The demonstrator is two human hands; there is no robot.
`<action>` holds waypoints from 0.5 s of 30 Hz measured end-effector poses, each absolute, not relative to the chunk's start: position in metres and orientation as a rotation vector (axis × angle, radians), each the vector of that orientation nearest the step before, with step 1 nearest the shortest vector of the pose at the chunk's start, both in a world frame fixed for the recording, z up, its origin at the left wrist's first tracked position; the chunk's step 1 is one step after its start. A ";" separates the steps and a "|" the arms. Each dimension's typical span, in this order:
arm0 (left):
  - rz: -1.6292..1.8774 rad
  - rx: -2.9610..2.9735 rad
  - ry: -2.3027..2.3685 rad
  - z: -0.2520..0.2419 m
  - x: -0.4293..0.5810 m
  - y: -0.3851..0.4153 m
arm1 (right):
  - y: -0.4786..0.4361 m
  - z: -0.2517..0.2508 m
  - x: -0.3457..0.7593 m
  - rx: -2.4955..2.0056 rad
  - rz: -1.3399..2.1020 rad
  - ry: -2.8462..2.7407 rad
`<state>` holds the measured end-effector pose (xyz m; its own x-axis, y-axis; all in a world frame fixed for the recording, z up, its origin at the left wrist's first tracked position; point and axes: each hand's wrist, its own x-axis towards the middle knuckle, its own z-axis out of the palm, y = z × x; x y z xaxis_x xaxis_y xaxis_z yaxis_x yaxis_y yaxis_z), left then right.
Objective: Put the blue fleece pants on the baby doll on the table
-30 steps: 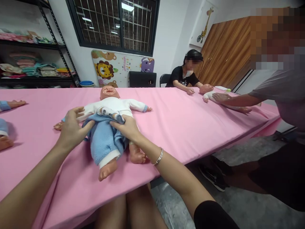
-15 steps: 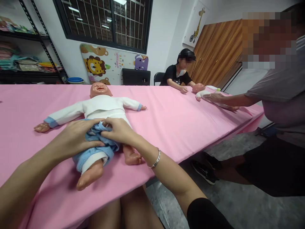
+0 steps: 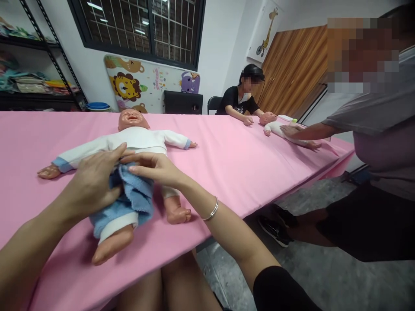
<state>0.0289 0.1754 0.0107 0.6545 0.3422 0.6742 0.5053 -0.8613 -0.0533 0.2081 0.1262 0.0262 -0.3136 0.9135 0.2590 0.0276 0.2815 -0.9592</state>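
A baby doll point(image 3: 136, 138) lies on its back on the pink-covered table, its head away from me. It wears a white long-sleeved top with blue cuffs. Blue towelling trousers point(image 3: 138, 190) are bunched on its leg at the left, with a white cuff above the bare foot. My left hand point(image 3: 94, 181) wraps the trousers from the left side, thumb low and fingers near the doll's waist. At the upper edge of the cloth, my right hand point(image 3: 158, 168) grips it between thumb and fingers; the fingertips are partly hidden. The doll's other foot point(image 3: 177, 211) lies bare at the right.
A co-worker in grey point(image 3: 382, 129) stands at the right, one hand on a second doll point(image 3: 279, 127). Another person in black point(image 3: 235, 101) sits at the far end. The pink table's point(image 3: 220, 181) near edge runs above my knees. Shelves point(image 3: 35, 86) with folded cloths stand back left.
My left hand has shifted left and up. My right hand has moved left and slightly up, its fingers straighter. The trousers' upper edge is drawn higher, and the doll's clothed leg has swung slightly left.
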 end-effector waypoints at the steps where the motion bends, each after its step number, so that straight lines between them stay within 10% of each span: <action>1: -1.064 -2.643 -0.641 0.008 0.031 0.173 | 0.126 0.025 0.207 -0.924 1.147 -1.647; 10: -0.882 -2.632 -0.946 0.008 0.039 0.161 | 0.133 0.018 0.219 -1.502 0.388 -1.599; 15: -0.796 -2.742 -0.784 0.011 0.039 0.160 | 0.147 0.002 0.230 -1.817 0.739 -1.705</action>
